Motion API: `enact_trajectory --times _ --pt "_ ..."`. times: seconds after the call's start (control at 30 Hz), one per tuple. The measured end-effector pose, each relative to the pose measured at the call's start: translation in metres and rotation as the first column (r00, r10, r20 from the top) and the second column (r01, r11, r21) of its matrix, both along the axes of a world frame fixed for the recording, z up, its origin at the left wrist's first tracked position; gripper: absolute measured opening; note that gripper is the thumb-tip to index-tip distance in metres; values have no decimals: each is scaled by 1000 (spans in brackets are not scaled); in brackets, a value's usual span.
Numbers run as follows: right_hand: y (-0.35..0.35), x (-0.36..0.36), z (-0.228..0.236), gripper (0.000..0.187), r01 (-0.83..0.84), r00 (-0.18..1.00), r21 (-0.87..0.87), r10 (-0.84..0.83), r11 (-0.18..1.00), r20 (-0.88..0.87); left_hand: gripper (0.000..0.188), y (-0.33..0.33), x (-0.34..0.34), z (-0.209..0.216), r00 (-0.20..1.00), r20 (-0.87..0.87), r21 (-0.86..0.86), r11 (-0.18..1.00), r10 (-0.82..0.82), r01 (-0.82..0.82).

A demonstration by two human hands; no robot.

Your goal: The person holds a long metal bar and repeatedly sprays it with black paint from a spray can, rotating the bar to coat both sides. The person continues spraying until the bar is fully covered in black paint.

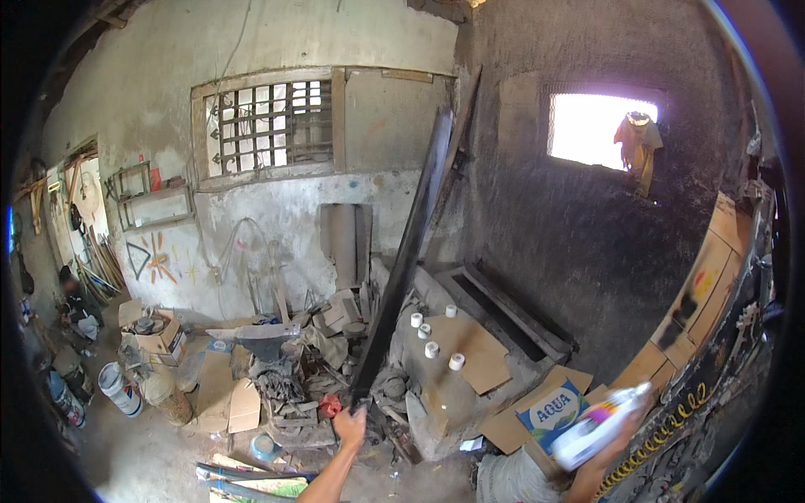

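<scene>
My left hand is closed around the lower end of a long, flat black bar. The bar slants up and to the right, its top near the wall corner. Something small and red shows just beside that hand; I cannot tell whether they touch. At the lower right, my right hand grips a white container, a can or bottle with a colourful label. Motion blurs it, and its far end is hard to make out. Behind it lies an opened cardboard box with blue print.
Several small white cylinders stand on and around a cardboard sheet atop a concrete block. Scrap is heaped left of the bar. A yellow coiled hose hangs at right. A white bucket and a seated person are far left.
</scene>
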State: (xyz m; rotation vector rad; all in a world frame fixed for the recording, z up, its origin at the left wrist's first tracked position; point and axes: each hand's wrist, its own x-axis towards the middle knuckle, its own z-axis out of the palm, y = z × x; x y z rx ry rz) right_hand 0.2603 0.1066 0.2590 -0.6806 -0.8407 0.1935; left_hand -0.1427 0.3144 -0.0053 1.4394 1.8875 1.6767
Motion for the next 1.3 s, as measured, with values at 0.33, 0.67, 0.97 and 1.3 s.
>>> enact_trajectory --times 0.33,0.67,0.97,1.3 --pt "7 3 16 84 6 958 -259 68 966 277 23 -48 -78 -49 974 202 -61 991 -107 122" --pt "124 -37 305 73 223 590 -25 -114 975 799 34 -85 -101 -53 955 275 -190 967 -111 167" --pt "170 -43 367 74 297 579 -110 -87 948 811 30 -113 -133 -90 959 275 -235 962 -71 139" --pt "184 -64 384 31 -58 639 -125 133 990 758 25 -128 -149 -82 946 243 -203 942 -215 266"
